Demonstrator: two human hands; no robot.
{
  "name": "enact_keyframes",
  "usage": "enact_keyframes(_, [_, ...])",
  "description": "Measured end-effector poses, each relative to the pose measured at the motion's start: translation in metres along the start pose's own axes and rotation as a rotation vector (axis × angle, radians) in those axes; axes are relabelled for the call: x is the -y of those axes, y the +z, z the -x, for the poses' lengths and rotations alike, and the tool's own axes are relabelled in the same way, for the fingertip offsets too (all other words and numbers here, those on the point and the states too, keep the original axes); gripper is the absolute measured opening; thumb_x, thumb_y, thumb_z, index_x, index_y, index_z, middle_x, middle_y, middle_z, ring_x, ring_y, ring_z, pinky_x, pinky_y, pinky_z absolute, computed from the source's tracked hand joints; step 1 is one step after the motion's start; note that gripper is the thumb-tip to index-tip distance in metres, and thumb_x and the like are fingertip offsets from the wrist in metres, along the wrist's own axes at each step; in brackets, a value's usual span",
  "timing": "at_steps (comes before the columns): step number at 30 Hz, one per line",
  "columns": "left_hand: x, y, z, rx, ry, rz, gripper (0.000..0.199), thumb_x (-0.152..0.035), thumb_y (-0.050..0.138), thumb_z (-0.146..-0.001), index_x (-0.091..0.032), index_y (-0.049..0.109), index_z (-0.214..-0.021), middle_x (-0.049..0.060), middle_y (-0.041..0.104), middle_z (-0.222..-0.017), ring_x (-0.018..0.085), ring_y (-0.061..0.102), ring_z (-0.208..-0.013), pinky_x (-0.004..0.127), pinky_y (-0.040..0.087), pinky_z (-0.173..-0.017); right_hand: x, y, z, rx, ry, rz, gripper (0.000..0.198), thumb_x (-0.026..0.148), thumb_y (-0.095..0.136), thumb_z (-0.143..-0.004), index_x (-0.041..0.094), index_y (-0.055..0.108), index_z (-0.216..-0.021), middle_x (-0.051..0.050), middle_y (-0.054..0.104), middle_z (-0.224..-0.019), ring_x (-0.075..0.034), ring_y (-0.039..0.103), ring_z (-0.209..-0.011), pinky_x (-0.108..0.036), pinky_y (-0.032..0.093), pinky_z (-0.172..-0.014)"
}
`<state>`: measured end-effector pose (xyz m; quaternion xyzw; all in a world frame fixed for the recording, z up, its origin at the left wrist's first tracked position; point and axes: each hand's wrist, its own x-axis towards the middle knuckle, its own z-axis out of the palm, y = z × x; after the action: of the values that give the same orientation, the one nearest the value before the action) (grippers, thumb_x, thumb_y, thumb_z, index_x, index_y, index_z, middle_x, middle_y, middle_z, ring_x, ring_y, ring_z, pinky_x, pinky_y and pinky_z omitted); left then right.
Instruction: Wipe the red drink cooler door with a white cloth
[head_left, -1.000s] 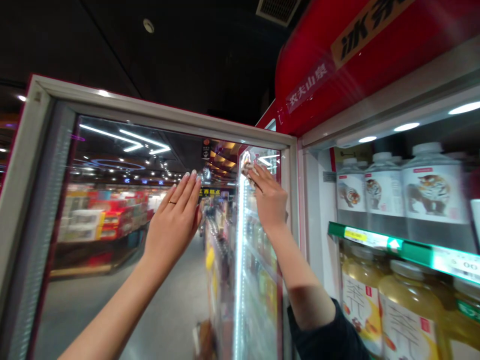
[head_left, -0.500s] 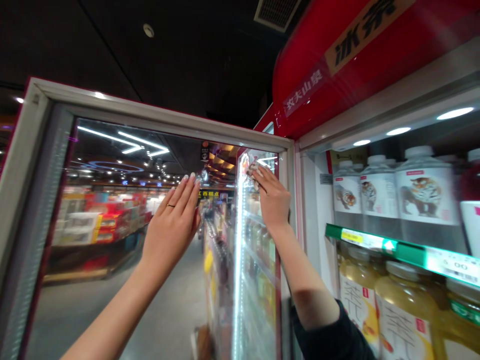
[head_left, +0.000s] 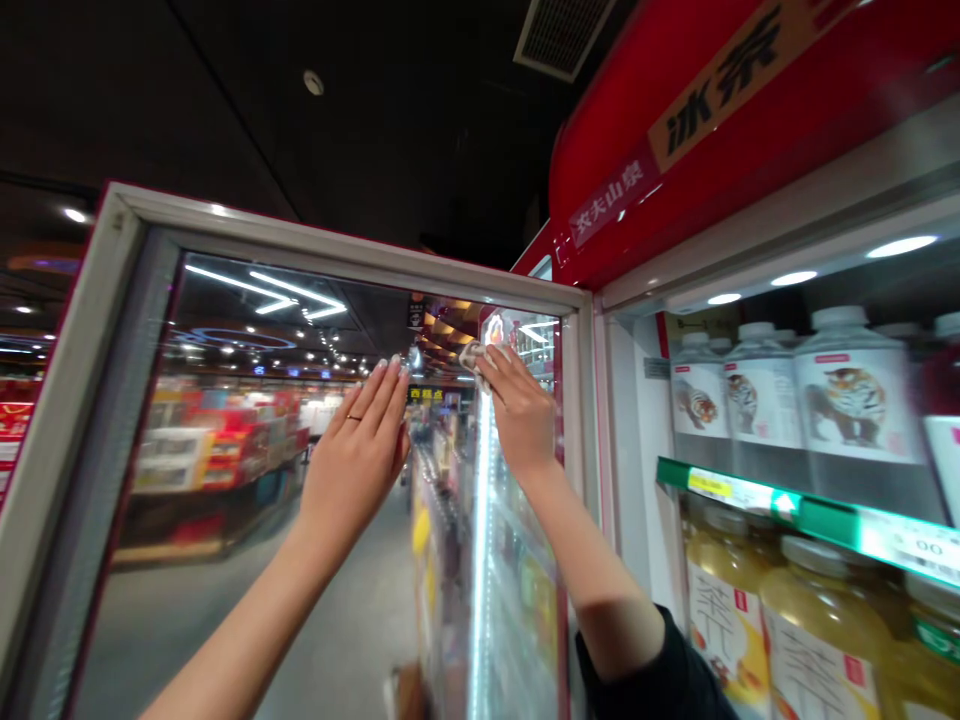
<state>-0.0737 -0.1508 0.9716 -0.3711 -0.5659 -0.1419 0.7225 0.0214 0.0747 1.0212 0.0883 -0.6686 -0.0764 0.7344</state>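
head view shows a big red and white fridge (head_left: 619, 180) on the right, with its glass door (head_left: 345, 252) swung wide open across the middle. shelves with red and white boxes (head_left: 221, 455) show in the glass, but they look blurry. a long, bright light strip (head_left: 480, 530) shows in the glass too, below the right hand. inside the fridge, a green shelf edge (head_left: 825, 515) with price tags slants down to the right. big bottles with tiger pictures (head_left: 851, 395) stand above it, and bottles of yellow drink (head_left: 817, 625) stand below it. a dark sleeve (head_left: 645, 660) is pushed up on the right arm. the left hand (head_left: 356, 450) is flat and straight, with its fingers close together and its palm toward the glass. i cannot tell if the whole palm touches. the right hand (head_left: 523, 410) is near the top right part of the glass, fingers bent a little, holding a crumpled pale cloth (head_left: 471, 355) at its fingertips. its thumb is hidden. a thin ring (head_left: 354, 416) sits on a left finger.
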Motion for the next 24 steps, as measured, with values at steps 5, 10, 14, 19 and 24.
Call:
enact_keyframes(5, [0.001, -0.001, 0.001, 0.002, 0.002, -0.006, 0.091, -0.015, 0.051, -0.111, -0.021, -0.006, -0.181, 0.013, 0.044, -0.177, 0.027, 0.045, -0.164, 0.045, 0.039, -0.136, -0.003, 0.005, -0.017, -0.059, 0.041, 0.008, 0.056, 0.002, 0.051, -0.104, 0.033, 0.078, -0.142, 0.001, 0.075, -0.150, -0.023, 0.065, -0.149, -0.049, 0.057, -0.128])
enact_keyframes(10, [-0.001, 0.000, 0.001, 0.008, -0.021, 0.015, 0.091, -0.015, 0.052, -0.111, -0.023, -0.006, -0.181, 0.012, 0.042, -0.177, 0.027, 0.044, -0.165, 0.045, 0.036, -0.138, 0.007, 0.000, 0.013, -0.086, 0.054, 0.041, 0.052, 0.004, 0.050, -0.106, 0.028, 0.078, -0.143, -0.003, 0.075, -0.149, -0.027, 0.067, -0.147, -0.050, 0.060, -0.125])
enact_keyframes(14, [-0.001, 0.000, 0.002, 0.011, -0.031, 0.054, 0.090, -0.014, 0.052, -0.110, -0.024, 0.000, -0.182, 0.011, 0.039, -0.179, 0.027, 0.042, -0.166, 0.045, 0.034, -0.139, 0.018, 0.002, 0.006, -0.011, -0.014, 0.014, 0.053, 0.003, 0.051, -0.107, 0.030, 0.077, -0.145, -0.002, 0.074, -0.152, -0.026, 0.064, -0.150, -0.047, 0.059, -0.126])
enact_keyframes(19, [0.000, 0.000, 0.001, 0.021, -0.034, 0.088, 0.089, -0.013, 0.052, -0.109, -0.024, 0.005, -0.183, 0.010, 0.038, -0.179, 0.027, 0.040, -0.167, 0.046, 0.034, -0.139, 0.006, 0.004, -0.023, 0.002, 0.056, -0.028, 0.056, 0.001, 0.050, -0.105, 0.031, 0.077, -0.144, -0.002, 0.073, -0.152, -0.027, 0.062, -0.152, -0.053, 0.054, -0.131])
enact_keyframes(24, [0.001, -0.001, 0.001, 0.052, -0.029, 0.050, 0.082, -0.013, 0.052, -0.108, -0.016, 0.016, -0.182, 0.014, 0.040, -0.178, 0.028, 0.039, -0.167, 0.047, 0.034, -0.140, 0.025, 0.007, -0.004, -0.056, 0.050, -0.026, 0.049, 0.005, 0.052, -0.108, 0.030, 0.080, -0.140, -0.002, 0.077, -0.147, -0.027, 0.065, -0.149, -0.051, 0.059, -0.126])
